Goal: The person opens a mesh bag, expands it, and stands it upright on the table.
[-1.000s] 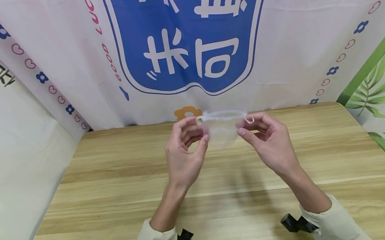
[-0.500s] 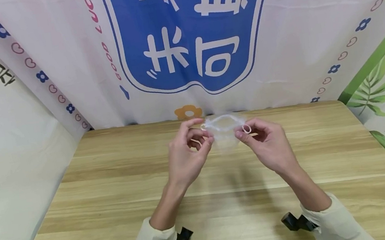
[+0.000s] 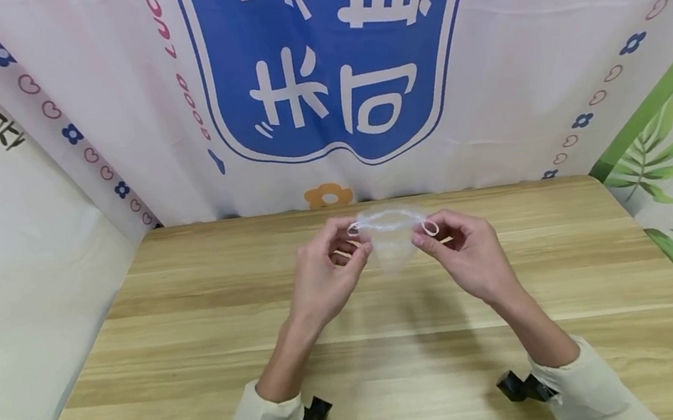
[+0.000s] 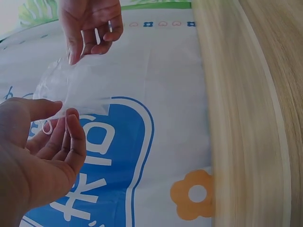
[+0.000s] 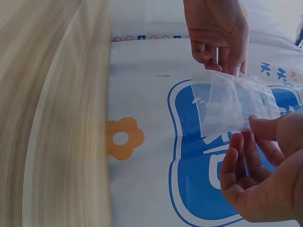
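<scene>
A small sheer white drawstring pouch (image 3: 389, 244) is stretched between both hands above the table, its mouth upward and slightly parted. My left hand (image 3: 324, 272) pinches its left side between thumb and fingers. On the other side my right hand (image 3: 475, 258) pinches the pouch near the top edge. A white cord loop (image 3: 431, 227) sticks out by the right fingers, and a smaller one by the left. In the right wrist view the gauzy weave of the pouch (image 5: 215, 106) shows, with the printed cloth visible through it.
A wood-grain table (image 3: 204, 372) lies beneath the hands. Behind it hangs a white cloth (image 3: 520, 91) printed with a blue sign and flowers. Black mounts (image 3: 317, 414) sit at both sleeve cuffs.
The pouch and both hands have come slightly lower in the head view. Its mouth spread wider half a second ago and is now narrower. Both hands keep their hold.
</scene>
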`<state>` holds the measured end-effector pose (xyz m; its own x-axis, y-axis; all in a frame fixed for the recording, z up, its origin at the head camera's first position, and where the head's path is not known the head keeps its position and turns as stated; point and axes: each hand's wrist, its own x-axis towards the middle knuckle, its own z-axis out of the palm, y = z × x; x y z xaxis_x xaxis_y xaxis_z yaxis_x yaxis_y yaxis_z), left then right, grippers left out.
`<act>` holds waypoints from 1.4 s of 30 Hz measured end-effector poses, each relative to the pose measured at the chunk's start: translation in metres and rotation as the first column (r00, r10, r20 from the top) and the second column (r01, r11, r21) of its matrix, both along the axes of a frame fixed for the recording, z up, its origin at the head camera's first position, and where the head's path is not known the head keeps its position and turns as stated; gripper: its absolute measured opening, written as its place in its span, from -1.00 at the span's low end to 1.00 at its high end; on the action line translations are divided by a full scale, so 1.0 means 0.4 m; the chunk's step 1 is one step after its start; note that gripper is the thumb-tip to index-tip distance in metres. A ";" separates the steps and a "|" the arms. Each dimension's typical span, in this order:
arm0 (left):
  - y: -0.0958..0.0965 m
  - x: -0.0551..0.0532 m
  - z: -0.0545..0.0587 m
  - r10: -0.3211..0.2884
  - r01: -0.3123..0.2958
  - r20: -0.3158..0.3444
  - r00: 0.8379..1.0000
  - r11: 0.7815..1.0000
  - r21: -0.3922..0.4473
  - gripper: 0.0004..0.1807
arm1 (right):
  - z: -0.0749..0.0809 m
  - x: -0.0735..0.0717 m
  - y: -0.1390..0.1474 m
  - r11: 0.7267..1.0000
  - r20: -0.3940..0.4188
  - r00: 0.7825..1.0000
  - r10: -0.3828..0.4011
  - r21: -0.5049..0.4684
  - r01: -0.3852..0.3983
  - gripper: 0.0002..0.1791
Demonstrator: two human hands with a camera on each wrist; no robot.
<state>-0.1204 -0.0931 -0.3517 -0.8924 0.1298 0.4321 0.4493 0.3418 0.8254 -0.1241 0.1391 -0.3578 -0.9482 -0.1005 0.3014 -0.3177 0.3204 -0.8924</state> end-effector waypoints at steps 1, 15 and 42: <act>-0.002 0.000 -0.001 -0.003 0.003 0.003 1.000 1.000 0.001 -0.63 | -0.001 0.000 0.002 1.000 0.004 1.000 0.003 0.004 -0.003 -0.88; -0.019 0.002 -0.013 -0.059 0.062 0.041 0.997 0.995 -0.077 -0.73 | -0.006 0.007 0.018 0.997 0.012 0.999 0.034 0.062 -0.034 -0.70; -0.019 -0.009 -0.050 -0.051 0.066 0.076 0.996 0.977 -0.205 -0.89 | -0.041 -0.011 -0.005 0.976 -0.059 0.993 0.102 0.201 -0.088 -0.71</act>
